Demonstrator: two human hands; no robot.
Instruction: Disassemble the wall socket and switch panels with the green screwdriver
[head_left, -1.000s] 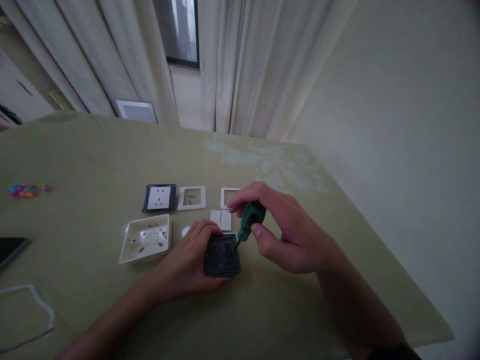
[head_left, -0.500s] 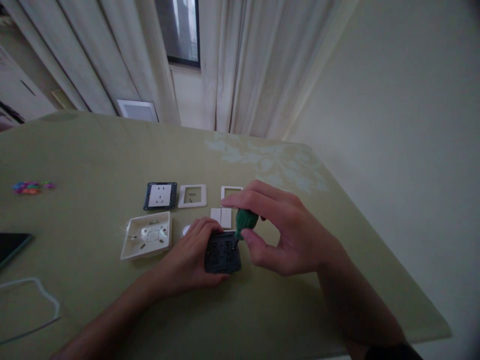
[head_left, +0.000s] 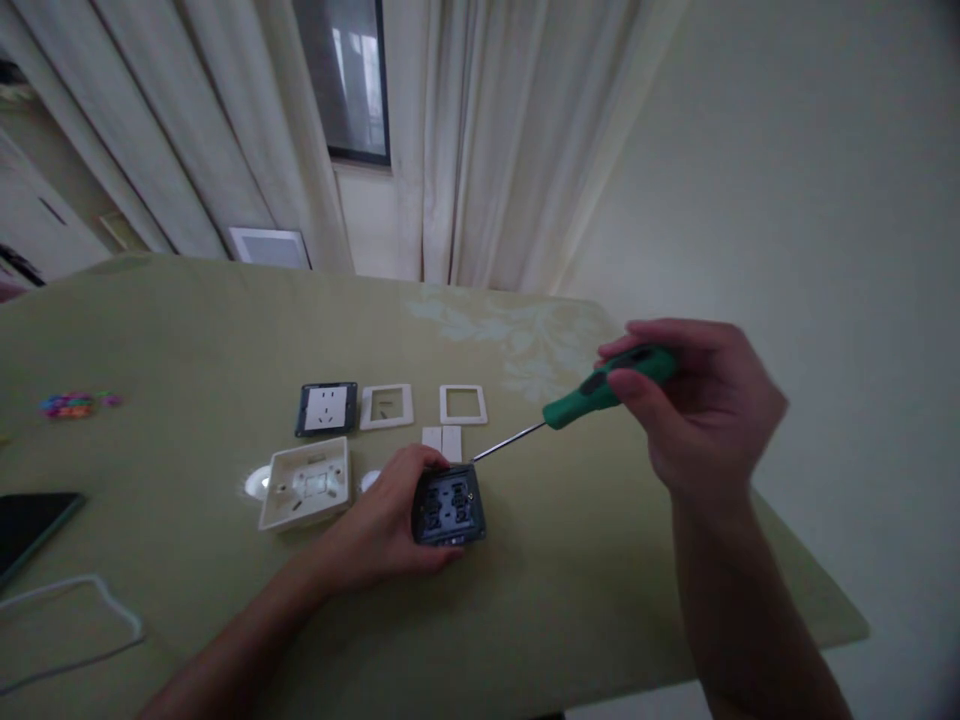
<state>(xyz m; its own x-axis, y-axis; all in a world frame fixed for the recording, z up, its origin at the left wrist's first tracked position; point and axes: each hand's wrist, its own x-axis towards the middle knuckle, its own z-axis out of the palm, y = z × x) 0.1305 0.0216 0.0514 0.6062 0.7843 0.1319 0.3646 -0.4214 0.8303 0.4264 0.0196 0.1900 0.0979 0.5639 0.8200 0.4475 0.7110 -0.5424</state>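
Note:
My left hand grips a dark grey wall switch module by its left side, with the inner face turned up. A green-handled screwdriver is in my right hand, wrapped by the fingers; its shaft slants down left so the tip is at the module's top right edge. Whether tip and module touch, I cannot tell. Just behind the module lie two white switch rockers. A white mounting box, open side up, stands left of my left hand.
Farther back sit a socket module, a white frame with small screws inside its outline, and another white frame. At the left are colourful small pieces, a dark flat device and a white cable.
My right hand has drawn back right and upward with the screwdriver, lifting the tip from the module's inner face to its far edge. My left hand still holds the module.

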